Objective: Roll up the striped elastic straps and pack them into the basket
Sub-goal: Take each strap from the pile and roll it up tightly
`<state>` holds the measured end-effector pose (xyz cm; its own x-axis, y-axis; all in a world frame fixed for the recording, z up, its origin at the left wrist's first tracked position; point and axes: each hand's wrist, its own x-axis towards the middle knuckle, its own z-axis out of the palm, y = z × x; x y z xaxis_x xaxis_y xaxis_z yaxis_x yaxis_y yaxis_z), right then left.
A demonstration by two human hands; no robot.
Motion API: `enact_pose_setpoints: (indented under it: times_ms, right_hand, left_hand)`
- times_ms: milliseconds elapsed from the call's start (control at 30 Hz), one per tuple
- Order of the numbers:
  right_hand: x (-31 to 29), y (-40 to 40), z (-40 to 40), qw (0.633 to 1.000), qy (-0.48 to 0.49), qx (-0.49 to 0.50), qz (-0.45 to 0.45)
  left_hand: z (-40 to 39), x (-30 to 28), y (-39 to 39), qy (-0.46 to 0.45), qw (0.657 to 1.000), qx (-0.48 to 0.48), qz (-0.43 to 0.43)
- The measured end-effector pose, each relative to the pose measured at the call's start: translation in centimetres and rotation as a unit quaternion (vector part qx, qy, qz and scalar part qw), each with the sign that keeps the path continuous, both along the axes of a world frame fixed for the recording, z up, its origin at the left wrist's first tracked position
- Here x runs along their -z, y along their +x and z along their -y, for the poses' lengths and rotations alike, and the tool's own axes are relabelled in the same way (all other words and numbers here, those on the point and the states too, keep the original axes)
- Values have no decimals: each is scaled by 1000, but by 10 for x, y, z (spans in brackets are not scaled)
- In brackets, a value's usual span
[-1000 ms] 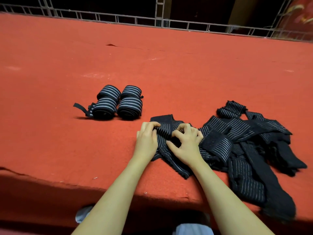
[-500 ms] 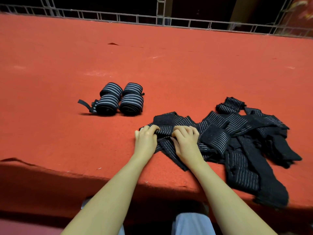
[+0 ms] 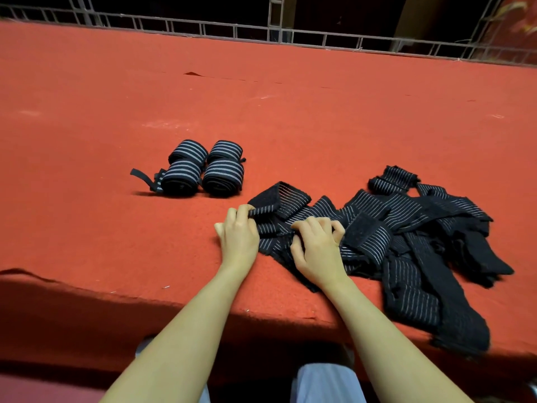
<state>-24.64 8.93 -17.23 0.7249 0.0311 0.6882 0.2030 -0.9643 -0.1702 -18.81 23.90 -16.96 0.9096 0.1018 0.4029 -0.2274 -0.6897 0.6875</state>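
Our left hand [image 3: 239, 237] curls its fingertips over the near end of one striped elastic strap [image 3: 279, 225], pinching the folded edge against the cloth, while our right hand [image 3: 318, 248] sits just beside it with bent fingers pressed down on the same band. We judge that the two hands are set close together, one at each side of the strap's width, so that the first turn of the roll starts square and tight rather than skewed. The strap's far end, with its plain black patch [image 3: 266, 196], is folded back just beyond our fingers. We read this as the start of a new roll, with most of the work still ahead. To the right, touching and partly overlapping the strap we hold, lies the loose pile of unrolled straps [image 3: 421, 237], tangled across one another and running toward the near edge of the red felt-covered table [image 3: 319, 117]; we cannot count them. Beyond our left hand, well apart from the pile, four finished rolls [image 3: 203, 168] stand grouped two by two, touching each other, with one tail end trailing to the left. They seem parked out of the way so they stay wound until packing. No basket is visible. A metal railing [image 3: 290, 34] runs along the table's far edge.
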Motion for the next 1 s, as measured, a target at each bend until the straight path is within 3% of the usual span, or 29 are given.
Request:
enact_pose_setpoints:
  times_ms: [300, 467, 600, 700, 800, 900, 1000]
  right_hand:
    - [-18, -5, -2, 998, -49, 35, 12]
    - [-39, -4, -7, 998, -17, 55, -7]
    - [-69, 5, -11, 982, 81, 104, -134]
    - [-85, 14, -16, 969, 128, 87, -191]
    - [-95, 12, -19, 961, 230, 82, -129]
    - [-107, 9, -24, 958, 280, 12, -67]
    - [-110, 5, -32, 948, 304, -85, -39]
  left_hand:
    - [-17, -44, -9, -3, 998, 19, 53]
    - [-21, -87, -10, 35, 993, 49, 100]
    - [-24, -105, -17, 7, 993, 77, 87]
    - [-26, -114, -22, -1, 990, 108, 95]
    - [-31, -117, -25, -35, 985, 131, 110]
    - [-40, -109, -27, -79, 980, 131, 127]
    - [-44, -99, -28, -72, 990, 104, 66]
